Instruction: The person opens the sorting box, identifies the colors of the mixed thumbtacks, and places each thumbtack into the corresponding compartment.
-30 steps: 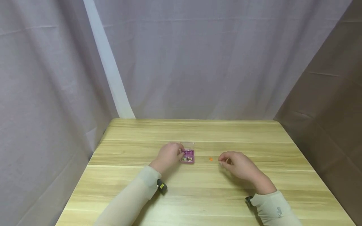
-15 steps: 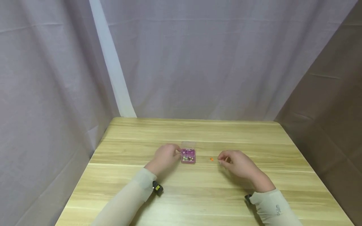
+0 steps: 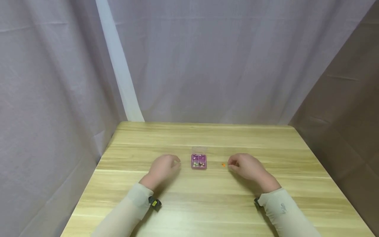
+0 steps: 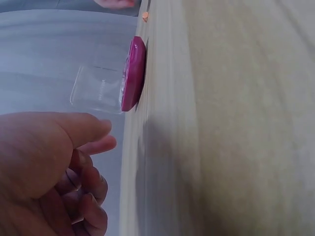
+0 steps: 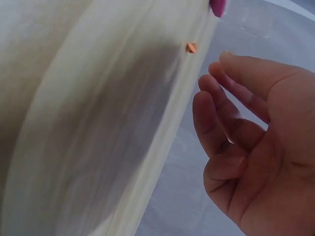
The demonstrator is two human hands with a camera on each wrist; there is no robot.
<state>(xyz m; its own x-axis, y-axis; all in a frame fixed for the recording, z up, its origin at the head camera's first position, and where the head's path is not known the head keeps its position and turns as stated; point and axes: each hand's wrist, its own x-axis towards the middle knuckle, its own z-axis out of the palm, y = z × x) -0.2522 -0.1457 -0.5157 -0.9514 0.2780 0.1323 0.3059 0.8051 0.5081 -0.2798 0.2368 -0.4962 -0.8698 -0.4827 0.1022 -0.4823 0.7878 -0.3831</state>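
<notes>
A small purple pill box stands on the table, its clear lid swung up at the back. Several small pale, green and dark pieces lie in its compartments. To the left of the box is my left hand, apart from it, fingers loosely bent and holding nothing. Some tiny orange pieces lie on the tabletop right of the box. My right hand hovers just right of them, fingers loosely curved; in the right wrist view nothing shows between thumb and fingertips.
The wooden table runs back to a grey curtain. Curtains also hang along the left and right sides. A dark wrist camera is strapped below the left hand.
My left hand has drawn away leftward from the pill box, uncovering its left side. The right hand stays beside the orange pieces. The head view has shifted slightly.
</notes>
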